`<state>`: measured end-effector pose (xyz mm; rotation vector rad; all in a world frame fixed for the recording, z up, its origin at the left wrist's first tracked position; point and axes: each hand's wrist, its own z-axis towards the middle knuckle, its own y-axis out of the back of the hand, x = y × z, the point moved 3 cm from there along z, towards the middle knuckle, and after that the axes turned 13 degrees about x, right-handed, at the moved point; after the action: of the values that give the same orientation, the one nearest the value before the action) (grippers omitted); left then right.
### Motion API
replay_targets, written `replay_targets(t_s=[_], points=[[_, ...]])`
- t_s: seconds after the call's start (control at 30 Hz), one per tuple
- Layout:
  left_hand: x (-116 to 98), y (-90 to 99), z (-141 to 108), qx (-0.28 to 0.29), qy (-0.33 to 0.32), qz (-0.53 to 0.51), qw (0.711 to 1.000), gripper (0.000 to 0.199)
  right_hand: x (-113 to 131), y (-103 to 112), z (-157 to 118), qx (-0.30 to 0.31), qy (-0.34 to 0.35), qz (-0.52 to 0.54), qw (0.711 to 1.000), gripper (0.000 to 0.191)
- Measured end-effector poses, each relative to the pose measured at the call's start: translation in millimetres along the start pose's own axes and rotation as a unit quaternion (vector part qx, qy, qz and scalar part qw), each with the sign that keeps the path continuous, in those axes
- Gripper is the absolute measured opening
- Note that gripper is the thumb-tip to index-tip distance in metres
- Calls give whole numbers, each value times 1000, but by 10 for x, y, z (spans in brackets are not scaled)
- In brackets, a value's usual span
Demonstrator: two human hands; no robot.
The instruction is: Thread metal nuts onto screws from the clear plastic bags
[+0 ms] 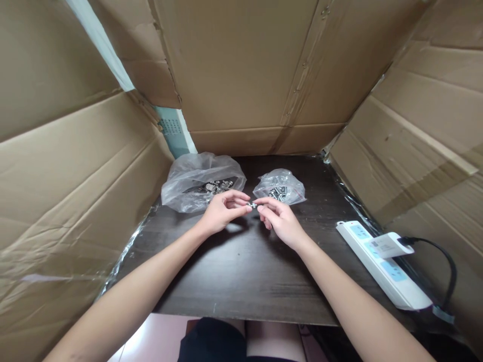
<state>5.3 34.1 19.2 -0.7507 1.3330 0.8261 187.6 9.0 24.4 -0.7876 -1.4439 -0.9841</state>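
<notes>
My left hand point(225, 210) and my right hand point(278, 217) meet over the middle of the table, fingertips almost touching. Between them is a small shiny metal fastener point(252, 205), pinched from the left and the right; its exact kind is too small to make out. Just behind my left hand lies an open clear plastic bag point(181, 186) with many small round metal pieces point(219, 186) in it. A smaller clear bag point(283, 178), behind my right hand, contains short metal screws point(278, 192).
The dark wooden table point(241, 281) is walled in by cardboard point(241, 65) at the back and both sides. On the right lies a white power strip point(388, 271) with a white plug-in adapter point(387, 245) and a black cable point(449, 261).
</notes>
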Motion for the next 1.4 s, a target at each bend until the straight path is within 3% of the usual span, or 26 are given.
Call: replay_targets(t_s=[0.1, 0.2, 0.3, 0.47, 0.8, 1.2, 1.4], points=[[4, -32, -4, 16, -9, 5, 1000, 38, -14, 6, 2, -1, 4, -12, 1000, 31], [1, -60, -10, 24, -23, 29, 999, 34, -4, 11, -21, -10, 39, -95, 995, 32], [11, -69, -17, 13, -32, 62, 998, 29, 15, -18, -62, -11, 70, -237, 969, 42], [37, -77, -34, -8, -48, 102, 994, 25, -13, -71, -84, -1, 37, -364, 931, 53], [28, -58, -32, -19, -47, 118, 992, 24, 31, -136, -101, 4, 3, -435, 901, 59], [13, -100, -35, -17, -67, 125, 990, 24, 73, -163, -115, -3, -2, -463, 887, 59], [-11, -211, -58, 35, -89, 150, 984, 20, 40, -159, -96, 7, -16, -484, 875, 27]])
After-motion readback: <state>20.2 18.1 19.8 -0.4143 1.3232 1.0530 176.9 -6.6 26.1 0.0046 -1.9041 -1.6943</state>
